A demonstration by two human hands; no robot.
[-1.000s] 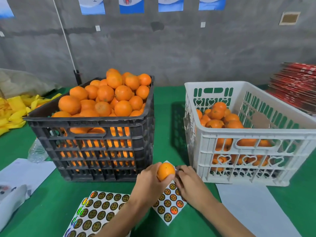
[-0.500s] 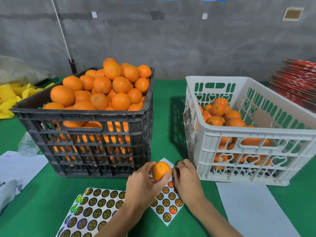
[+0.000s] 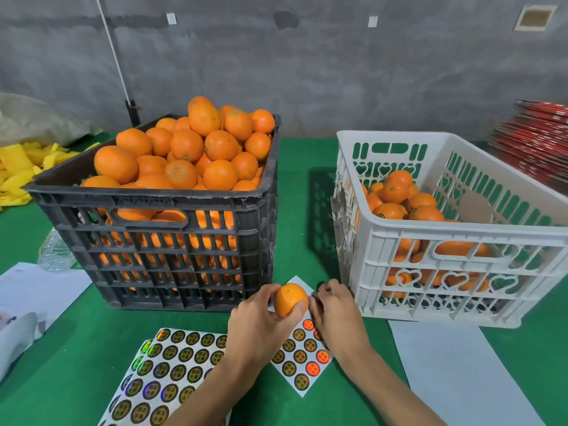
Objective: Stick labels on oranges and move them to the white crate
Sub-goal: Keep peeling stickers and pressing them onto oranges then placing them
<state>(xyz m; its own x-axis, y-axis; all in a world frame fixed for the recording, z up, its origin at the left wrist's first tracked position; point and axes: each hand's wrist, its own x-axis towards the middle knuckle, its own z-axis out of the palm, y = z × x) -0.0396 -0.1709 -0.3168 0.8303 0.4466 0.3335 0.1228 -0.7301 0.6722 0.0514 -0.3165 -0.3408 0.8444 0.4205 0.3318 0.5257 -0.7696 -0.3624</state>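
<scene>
My left hand (image 3: 258,321) grips one orange (image 3: 290,299) just above the small label sheet (image 3: 302,364) on the green table. My right hand (image 3: 335,315) lies right beside the orange. Its curled fingertips pinch a dark round label (image 3: 321,285) at the sheet's upper corner. The black crate (image 3: 147,198) at the left is heaped with oranges (image 3: 187,146). To the right, the white crate (image 3: 461,232) holds a lower pile of oranges (image 3: 396,192), some with dark labels on them.
Larger label sheets (image 3: 172,370) lie at the front left. White paper (image 3: 455,364) lies in front of the white crate and more paper (image 3: 33,290) at the left edge. A plastic bottle (image 3: 55,250), yellow scraps (image 3: 21,170) and a red stack (image 3: 538,142) line the sides.
Both hands stay at the small sheet with the orange in my left hand. My right fingertips have worked slightly at the sheet's corner. The view has dipped a little.
</scene>
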